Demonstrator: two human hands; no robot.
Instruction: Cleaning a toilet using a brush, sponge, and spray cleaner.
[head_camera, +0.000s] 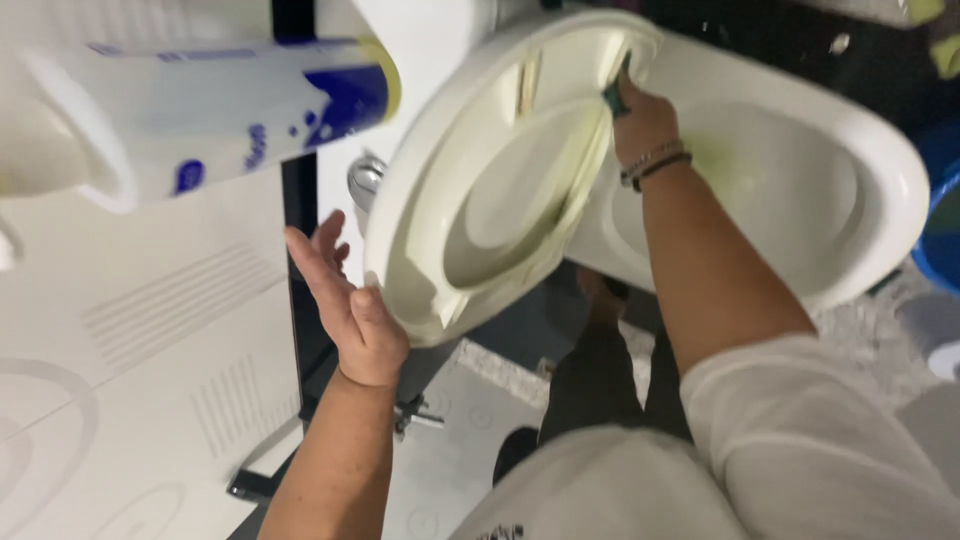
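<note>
My left hand (345, 300) is spread open with the palm up, its heel against the edge of the raised white toilet seat and lid (490, 190). My right hand (640, 120) reaches to the hinge end of the seat and grips a small dark green scrubbing pad (613, 92), mostly hidden by the fingers. A beaded bracelet circles that wrist. The white toilet bowl (880, 160) lies to the right, with a faint greenish film inside it.
A white bottle with blue print and a yellow band (210, 110) hangs close to the camera at upper left. White patterned wall tiles (150, 400) fill the left. A chrome flush button (365, 180) shows beside the seat. A blue bucket (945, 230) is at the right edge.
</note>
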